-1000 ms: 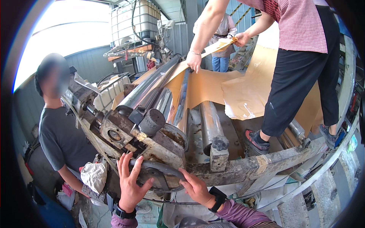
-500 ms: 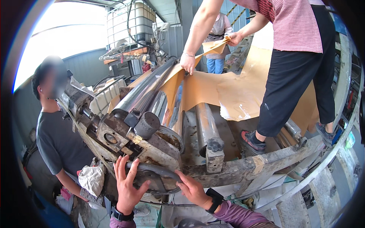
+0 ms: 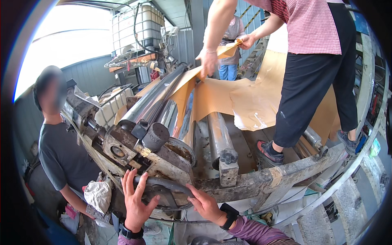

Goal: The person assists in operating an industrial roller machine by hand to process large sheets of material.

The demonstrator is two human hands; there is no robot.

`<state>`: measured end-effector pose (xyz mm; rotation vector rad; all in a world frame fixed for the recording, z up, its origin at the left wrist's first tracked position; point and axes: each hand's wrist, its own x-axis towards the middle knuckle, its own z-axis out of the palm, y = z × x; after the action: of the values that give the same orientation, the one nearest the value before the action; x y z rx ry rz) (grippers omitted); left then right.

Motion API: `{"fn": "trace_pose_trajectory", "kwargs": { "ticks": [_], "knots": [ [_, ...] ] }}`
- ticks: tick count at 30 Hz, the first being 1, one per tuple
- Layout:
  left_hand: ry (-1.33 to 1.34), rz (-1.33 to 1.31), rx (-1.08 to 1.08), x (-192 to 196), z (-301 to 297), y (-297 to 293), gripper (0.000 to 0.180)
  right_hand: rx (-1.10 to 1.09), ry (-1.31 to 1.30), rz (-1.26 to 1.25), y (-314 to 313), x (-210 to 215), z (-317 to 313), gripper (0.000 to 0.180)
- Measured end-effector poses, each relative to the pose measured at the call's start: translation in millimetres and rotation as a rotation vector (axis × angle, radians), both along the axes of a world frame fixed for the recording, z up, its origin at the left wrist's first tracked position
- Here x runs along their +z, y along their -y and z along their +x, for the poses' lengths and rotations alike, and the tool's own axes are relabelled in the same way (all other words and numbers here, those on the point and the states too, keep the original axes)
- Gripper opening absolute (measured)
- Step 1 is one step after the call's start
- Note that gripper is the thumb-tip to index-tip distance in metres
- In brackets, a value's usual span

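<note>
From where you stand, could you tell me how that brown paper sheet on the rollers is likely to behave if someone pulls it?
The brown paper sheet is probably floppy and light: it sags and creases between the steel rollers. It may tear easily, since its lower edge already looks ragged. It would likely slide over the shiny rollers with little grip.

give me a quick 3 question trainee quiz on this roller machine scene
1. True or false: both of the wearer's hands rest on the dark handwheel.
2. What does the person standing on the machine frame hold? A) brown paper sheet B) a hose C) a wrench
3. What is worn on the right hand wrist?

Key:
1. True; left hand and right hand both grip it.
2. A, the brown paper sheet.
3. A black watch.
</note>
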<state>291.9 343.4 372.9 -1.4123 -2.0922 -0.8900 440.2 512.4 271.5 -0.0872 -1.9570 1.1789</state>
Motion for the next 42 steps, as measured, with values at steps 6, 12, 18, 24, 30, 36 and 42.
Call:
{"fn": "trace_pose_trajectory", "kwargs": {
  "ticks": [6, 12, 18, 24, 30, 36, 42],
  "knots": [
    [-0.004, 0.01, -0.006, 0, 0, -1, 0.074, -0.002, -0.018, 0.015, -2, -2, -1, 0.051],
    [-0.009, 0.046, -0.004, -2, 0, -4, 0.071, 0.048, 0.062, -0.047, -5, 3, 5, 0.052],
    [-0.019, 0.076, 0.018, -5, -2, -1, 0.074, 0.061, 0.196, -0.106, -5, 19, 21, 0.059],
    [0.002, 0.129, -0.018, -9, -4, 0, 0.07, 0.04, 0.174, -0.269, -12, 44, 41, 0.066],
    [0.011, 0.154, -0.031, -9, -3, 1, 0.07, -0.041, 0.142, -0.232, -11, 58, 48, 0.061],
    [0.014, 0.156, -0.041, -11, -4, 3, 0.069, -0.146, 0.002, -0.204, -12, 102, 64, 0.059],
    [0.03, 0.139, -0.034, -9, -8, 3, 0.069, -0.247, -0.066, -0.15, -38, 163, 63, 0.032]
  ]
}}
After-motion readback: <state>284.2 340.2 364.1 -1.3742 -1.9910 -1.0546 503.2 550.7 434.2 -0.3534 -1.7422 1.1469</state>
